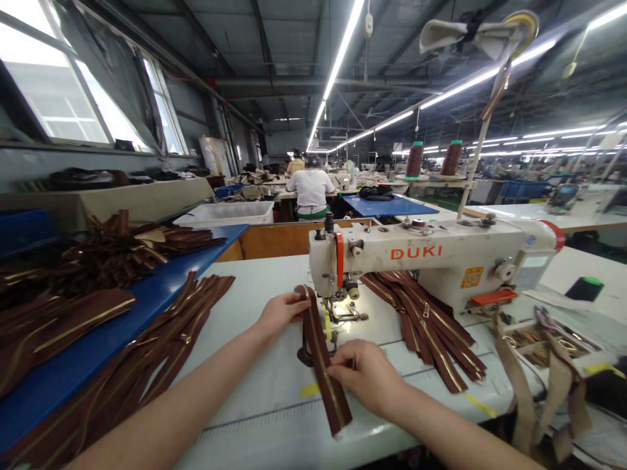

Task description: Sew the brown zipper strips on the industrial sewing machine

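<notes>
A brown zipper strip (321, 362) with gold teeth lies lengthwise just left of the needle area of the white sewing machine (382, 251). My left hand (280, 314) pinches its far end between thumb and fingers. Lower down, my right hand (365, 373) grips the strip's right edge, fingers curled. The near end hangs toward the table's front edge. Right of the needle, under the machine arm, a fanned pile of brown zippers (431, 326) rests on the table, some with pulls showing. Another bunch of zippers (166, 339) lies left of my left forearm.
A blue table (206, 251) on the left carries heaps of brown zippers (122, 248). To the right sits a parts tray (553, 346) with beige straps hanging over it. Two brown thread cones (451, 160) stand behind the machine. Farther off, a person in white (309, 189) sits facing away.
</notes>
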Demonstrator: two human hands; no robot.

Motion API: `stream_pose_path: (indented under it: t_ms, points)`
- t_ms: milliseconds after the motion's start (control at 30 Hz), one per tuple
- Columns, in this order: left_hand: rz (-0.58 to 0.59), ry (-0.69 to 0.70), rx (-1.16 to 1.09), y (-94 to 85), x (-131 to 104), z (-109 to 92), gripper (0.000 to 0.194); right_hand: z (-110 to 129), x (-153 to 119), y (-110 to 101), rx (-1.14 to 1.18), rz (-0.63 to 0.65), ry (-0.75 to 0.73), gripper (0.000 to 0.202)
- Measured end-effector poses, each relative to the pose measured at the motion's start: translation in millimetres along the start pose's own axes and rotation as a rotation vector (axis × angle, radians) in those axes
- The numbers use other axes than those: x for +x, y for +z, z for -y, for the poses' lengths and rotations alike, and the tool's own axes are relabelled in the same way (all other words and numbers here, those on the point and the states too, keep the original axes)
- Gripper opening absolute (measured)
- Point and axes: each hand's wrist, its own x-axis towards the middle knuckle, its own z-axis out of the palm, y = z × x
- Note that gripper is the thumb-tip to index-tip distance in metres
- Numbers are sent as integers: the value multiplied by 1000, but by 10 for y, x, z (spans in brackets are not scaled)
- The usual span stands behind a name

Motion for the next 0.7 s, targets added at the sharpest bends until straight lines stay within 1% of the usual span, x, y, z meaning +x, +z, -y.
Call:
stream_pose_path:
  t_ms: [67,133,200,267,300,367,467,567,700]
  points:
    - [-45,50,85,37,149,61,28,-50,126,-46,-174,-28,-29,13]
    - [-115,112,184,58,216,115,27,-99,207,-68,-273,-38,-45,13]
    - [-178,185,279,79,180,159,31,-141,244,-72,-335,-48,-75,15]
    - [-194,259,357,116,44,199,31,-169,247,-68,-372,-49,-111,16]
    - [-179,289,383,142,-49,220,30,-175,241,-66,-384,-45,-121,15]
    - [-109,345,444,203,-249,268,27,-177,225,-65,-401,-39,-131,14]
    - [23,449,665,277,-465,339,36,-166,209,-74,-407,-20,-139,15]
    - [76,518,859,290,-492,373,40,-167,217,-87,-404,-10,-162,12]
    - [113,563,921,253,-358,357,40,-194,276,-113,-435,-27,-212,6]
